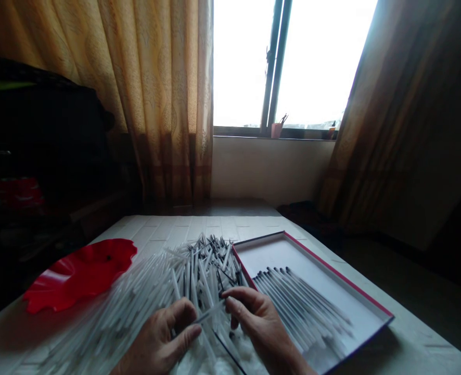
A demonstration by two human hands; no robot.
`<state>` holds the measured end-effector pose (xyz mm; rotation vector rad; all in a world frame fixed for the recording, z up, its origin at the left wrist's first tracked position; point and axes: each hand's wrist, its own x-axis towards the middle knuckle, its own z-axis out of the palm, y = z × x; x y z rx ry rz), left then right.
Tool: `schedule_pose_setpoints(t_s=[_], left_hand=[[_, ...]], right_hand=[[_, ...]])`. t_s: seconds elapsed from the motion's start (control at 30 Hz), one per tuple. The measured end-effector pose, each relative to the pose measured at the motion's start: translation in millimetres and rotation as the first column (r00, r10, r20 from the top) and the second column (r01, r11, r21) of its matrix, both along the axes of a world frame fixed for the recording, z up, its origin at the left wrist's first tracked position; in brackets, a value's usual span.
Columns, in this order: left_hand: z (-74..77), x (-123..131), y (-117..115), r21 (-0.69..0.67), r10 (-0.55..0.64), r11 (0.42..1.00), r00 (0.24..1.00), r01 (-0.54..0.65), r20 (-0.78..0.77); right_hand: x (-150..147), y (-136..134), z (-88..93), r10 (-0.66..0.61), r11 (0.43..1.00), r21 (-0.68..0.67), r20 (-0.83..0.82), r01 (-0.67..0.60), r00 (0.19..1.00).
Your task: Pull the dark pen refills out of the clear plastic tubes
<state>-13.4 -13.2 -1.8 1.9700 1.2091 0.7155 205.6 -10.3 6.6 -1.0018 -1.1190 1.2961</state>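
A big heap of thin white pen tubes with dark tips (168,291) covers the white table (183,226) in front of me. My left hand (164,338) rests on the heap, thumb and fingers pinched on one white tube (210,314). My right hand (257,325) holds the other end of that same tube between thumb and forefinger. Just right of my hands lies a shallow white tray with a red rim (332,273). A row of similar tubes (296,302) lies side by side in it.
A red wavy-edged dish (82,273) sits on the table at the left. A thin dark refill (228,351) lies loose near my wrists. Beyond the table are curtains (156,99), a bright window (293,62) and dark furniture on the left.
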Motion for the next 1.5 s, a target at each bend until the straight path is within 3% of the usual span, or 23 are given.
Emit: schedule_pose_setpoints(t_s=[0.23,0.47,0.8,1.0,1.17,1.5], left_hand=[[10.3,1.9,0.2,0.04,-0.017,0.999,0.998,0.019,-0.068],[4.1,-4.8,1.5,0.27,0.161,0.955,0.981,-0.126,-0.111],[3.4,-6.4,4.9,0.282,0.091,0.958,0.985,-0.047,-0.145],[-0.2,-10.9,8.1,0.339,0.156,0.934,0.982,-0.111,-0.107],[-1.9,-13.3,11.6,0.366,0.139,0.925,0.988,-0.104,-0.071],[-4.3,-14.2,11.8,0.406,0.191,0.898,0.982,-0.171,-0.009]], right_hand=[[-0.9,0.4,-0.7,0.001,1.0,-0.013,-0.015,-0.001,1.0],[4.3,5.1,-6.7,-0.031,1.0,-0.007,-0.006,0.031,1.0],[5.0,3.8,-9.1,-0.058,0.998,-0.003,-0.003,0.058,0.998],[6.5,5.2,-7.3,-0.115,0.993,0.006,-0.015,0.115,0.993],[7.3,5.2,-7.3,-0.129,0.992,0.014,-0.005,0.129,0.992],[13.2,15.8,-21.2,-0.142,0.99,0.012,-0.023,0.142,0.99]])
